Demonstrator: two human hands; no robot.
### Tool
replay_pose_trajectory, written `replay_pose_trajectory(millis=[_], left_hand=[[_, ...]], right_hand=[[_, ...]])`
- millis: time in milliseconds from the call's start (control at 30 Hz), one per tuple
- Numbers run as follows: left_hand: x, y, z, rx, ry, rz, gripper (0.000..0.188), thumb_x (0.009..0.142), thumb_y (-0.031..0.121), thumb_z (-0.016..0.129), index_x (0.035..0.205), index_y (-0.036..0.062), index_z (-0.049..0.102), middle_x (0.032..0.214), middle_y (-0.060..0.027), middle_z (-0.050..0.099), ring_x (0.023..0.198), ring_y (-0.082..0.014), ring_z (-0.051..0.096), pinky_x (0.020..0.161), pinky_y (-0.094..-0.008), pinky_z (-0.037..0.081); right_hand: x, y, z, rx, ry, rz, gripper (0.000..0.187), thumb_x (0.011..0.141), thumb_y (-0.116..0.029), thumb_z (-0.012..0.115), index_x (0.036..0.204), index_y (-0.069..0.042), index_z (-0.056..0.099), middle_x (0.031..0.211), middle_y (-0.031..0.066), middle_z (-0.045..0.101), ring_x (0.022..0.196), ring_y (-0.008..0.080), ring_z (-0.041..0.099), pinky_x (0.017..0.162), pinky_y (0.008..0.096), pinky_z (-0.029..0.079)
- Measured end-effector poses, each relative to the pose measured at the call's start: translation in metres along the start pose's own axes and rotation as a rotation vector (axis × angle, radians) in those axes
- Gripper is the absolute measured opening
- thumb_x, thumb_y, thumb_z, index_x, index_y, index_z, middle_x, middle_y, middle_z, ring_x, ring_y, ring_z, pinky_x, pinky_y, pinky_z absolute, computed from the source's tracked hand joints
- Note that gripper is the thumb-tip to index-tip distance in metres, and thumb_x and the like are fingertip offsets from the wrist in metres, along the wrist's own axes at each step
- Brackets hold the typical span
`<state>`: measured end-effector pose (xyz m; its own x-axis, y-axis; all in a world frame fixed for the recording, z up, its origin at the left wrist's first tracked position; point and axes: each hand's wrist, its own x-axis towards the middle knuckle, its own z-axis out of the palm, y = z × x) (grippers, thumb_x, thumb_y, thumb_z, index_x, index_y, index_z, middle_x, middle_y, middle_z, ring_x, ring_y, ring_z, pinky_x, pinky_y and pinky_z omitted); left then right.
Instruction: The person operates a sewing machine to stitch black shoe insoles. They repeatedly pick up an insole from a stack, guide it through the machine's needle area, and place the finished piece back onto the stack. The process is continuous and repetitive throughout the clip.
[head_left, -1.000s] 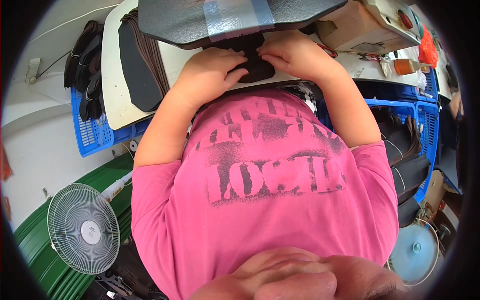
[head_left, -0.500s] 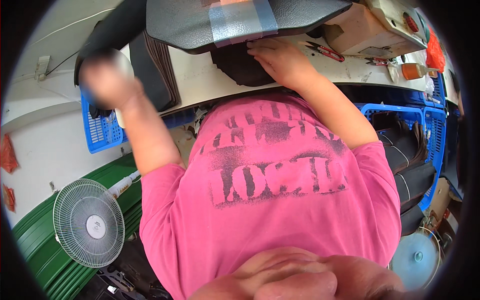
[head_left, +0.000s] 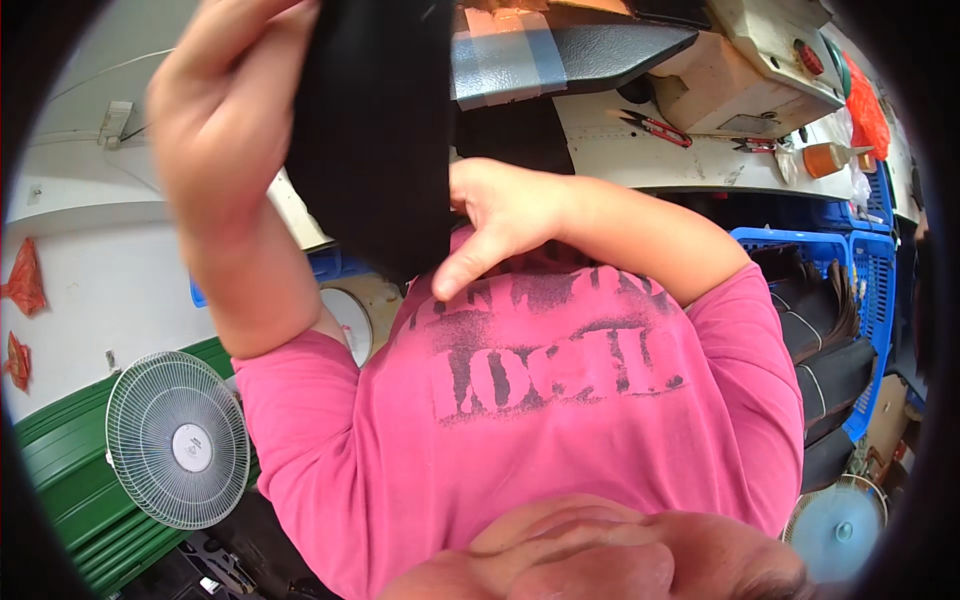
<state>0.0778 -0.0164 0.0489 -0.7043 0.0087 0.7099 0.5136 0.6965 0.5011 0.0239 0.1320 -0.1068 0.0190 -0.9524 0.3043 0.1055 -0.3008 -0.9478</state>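
My left hand (head_left: 225,110) is raised at the upper left with its fingers closed round the edge of a black sheet (head_left: 370,130). The sheet hangs down in front of the worktable and hides much of it. Beside its lower right edge is my right hand (head_left: 510,205), thumb stretched out and apart from the other fingers. Those fingers pass behind the sheet, so their tips are hidden. Farther back, another black piece (head_left: 515,132) lies on the white tabletop (head_left: 610,165), partly under a dark pebbled panel (head_left: 610,55) with silvery tape across it.
Red-handled thread snips (head_left: 660,128) lie near a beige machine housing (head_left: 745,85). An orange bottle (head_left: 826,160) stands at the right. Blue crates (head_left: 865,300) at the right hold tied black bundles (head_left: 815,330). A white fan (head_left: 180,440) stands lower left, another fan (head_left: 840,525) lower right.
My left hand has come up and rightward from the far-left stack, bringing the black sheet in front of the table. My right hand has left the piece under the panel and drawn back toward me.
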Motion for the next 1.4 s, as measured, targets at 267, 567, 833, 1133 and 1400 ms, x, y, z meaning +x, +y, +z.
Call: replay_pose_trajectory(millis=[267,567,833,1133,1400], left_hand=[[0.006,-0.08,0.062,0.611,-0.31,0.073,0.019,0.083,0.0,0.056,0.096,0.0008,0.069,0.098,-0.0122,0.067,0.089,-0.0254,0.063,0.081,-0.0334,0.049],[-0.004,-0.06,0.077,0.778,-0.279,0.123,0.023,0.082,0.019,0.06,0.1,0.0114,0.072,0.088,-0.0093,0.067,0.079,-0.0287,0.063,0.075,-0.0388,0.05],[0.002,-0.051,0.093,0.836,-0.259,0.027,0.024,0.083,0.027,0.061,0.1,0.0136,0.072,0.091,-0.0083,0.068,0.086,-0.027,0.064,0.078,-0.0382,0.049],[0.0,-0.057,0.095,0.941,-0.248,-0.013,0.027,0.082,0.035,0.061,0.097,0.017,0.073,0.088,-0.005,0.07,0.087,-0.0247,0.065,0.077,-0.0403,0.042],[0.001,-0.059,0.096,0.972,-0.27,0.019,0.029,0.084,0.037,0.057,0.098,0.02,0.074,0.093,-0.0067,0.071,0.087,-0.0253,0.065,0.081,-0.0442,0.035]], right_hand=[[-0.03,-0.029,0.001,0.26,0.188,0.233,0.038,0.094,-0.024,0.058,0.121,0.003,0.056,0.115,0.0084,0.062,0.108,0.0167,0.056,0.094,0.034,0.046],[-0.062,-0.038,-0.004,0.456,0.244,0.107,0.037,0.096,-0.016,0.055,0.128,0.002,0.051,0.122,0.009,0.06,0.112,0.0174,0.055,0.099,0.0337,0.043],[-0.071,-0.037,-0.009,0.582,0.341,0.075,0.037,0.096,-0.015,0.056,0.129,0.001,0.05,0.122,0.0089,0.06,0.112,0.0173,0.056,0.098,0.0332,0.044],[-0.076,-0.033,-0.012,0.596,0.347,0.084,0.038,0.094,-0.015,0.057,0.128,0.002,0.051,0.122,0.0091,0.06,0.112,0.0168,0.056,0.098,0.0328,0.044],[-0.082,-0.03,-0.015,0.587,0.339,0.065,0.035,0.094,-0.014,0.057,0.124,0.003,0.054,0.119,0.0099,0.062,0.109,0.017,0.057,0.098,0.0324,0.044]])
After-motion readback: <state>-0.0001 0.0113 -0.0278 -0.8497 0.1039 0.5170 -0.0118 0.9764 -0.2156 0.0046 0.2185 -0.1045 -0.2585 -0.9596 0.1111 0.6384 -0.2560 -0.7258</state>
